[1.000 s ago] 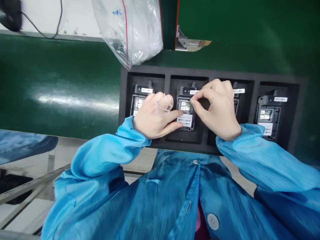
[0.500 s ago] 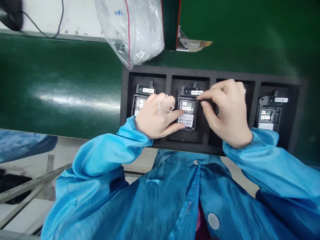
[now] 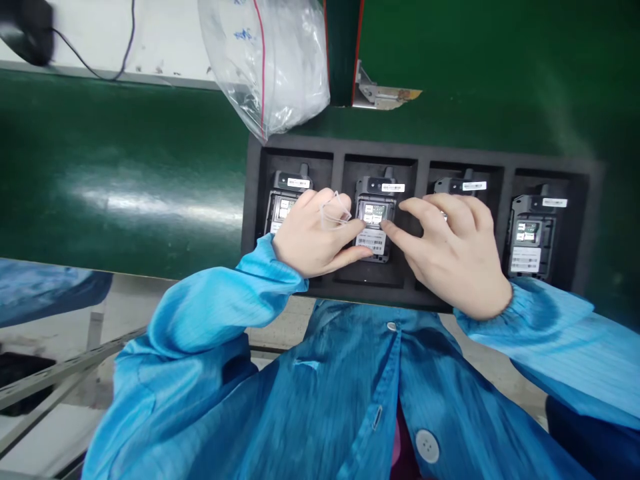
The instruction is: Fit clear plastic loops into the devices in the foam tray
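Observation:
A black tray point(image 3: 338, 175) holds several black handheld devices, one in each compartment. My left hand point(image 3: 323, 235) has thin clear loops of material on its fingers, which seem held in the curled ones. Its index finger and thumb are apart, at the left edge of the second device point(image 3: 374, 241). My right hand point(image 3: 450, 247) reaches in from the right, thumb tip at that device's open bay and index finger raised apart, with nothing visible between them. The hand partly covers the third device point(image 3: 463, 185). The fourth device point(image 3: 533, 233) lies fully in view at the right.
A clear plastic bag point(image 3: 280, 73) with a red strip rests behind the tray on the green table point(image 3: 150, 167). A black object with a cable point(image 3: 30, 30) is at the back left. A metal bracket point(image 3: 385, 95) stands behind the tray. Blue cloth point(image 3: 50, 290) shows at the left edge.
My right hand has moved down and its thumb has come left to the second device's bay. More of the third and fourth devices shows. My left hand has barely moved.

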### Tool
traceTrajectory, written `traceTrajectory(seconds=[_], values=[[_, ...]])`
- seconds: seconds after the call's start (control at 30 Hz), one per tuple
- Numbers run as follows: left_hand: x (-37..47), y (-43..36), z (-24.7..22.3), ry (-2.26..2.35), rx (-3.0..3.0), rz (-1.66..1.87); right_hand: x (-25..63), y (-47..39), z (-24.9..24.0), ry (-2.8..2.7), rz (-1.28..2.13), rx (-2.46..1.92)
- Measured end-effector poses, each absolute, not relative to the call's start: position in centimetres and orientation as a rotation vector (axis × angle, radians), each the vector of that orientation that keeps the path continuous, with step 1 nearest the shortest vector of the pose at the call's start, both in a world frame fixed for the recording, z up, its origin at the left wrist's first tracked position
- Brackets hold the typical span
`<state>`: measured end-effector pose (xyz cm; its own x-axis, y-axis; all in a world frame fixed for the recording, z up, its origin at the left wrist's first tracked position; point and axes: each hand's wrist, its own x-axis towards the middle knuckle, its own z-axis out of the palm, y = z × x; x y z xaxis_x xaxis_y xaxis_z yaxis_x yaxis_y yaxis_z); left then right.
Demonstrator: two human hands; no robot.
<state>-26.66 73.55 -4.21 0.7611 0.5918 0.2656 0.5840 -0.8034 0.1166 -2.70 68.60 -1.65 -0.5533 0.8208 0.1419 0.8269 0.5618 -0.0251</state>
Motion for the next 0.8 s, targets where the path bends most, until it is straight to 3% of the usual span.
traceTrajectory(seconds=[0.37, 0.8], values=[[-26.3, 73.6, -4.3, 1.1, 2.879, 0.287, -3.3, 69.8, -1.3, -2.644, -0.065, -1.55], [-26.4, 73.6, -4.6, 1.115, 2.905, 0.347, -3.7, 70.3, -1.8, -2.605, -0.022, -1.567]])
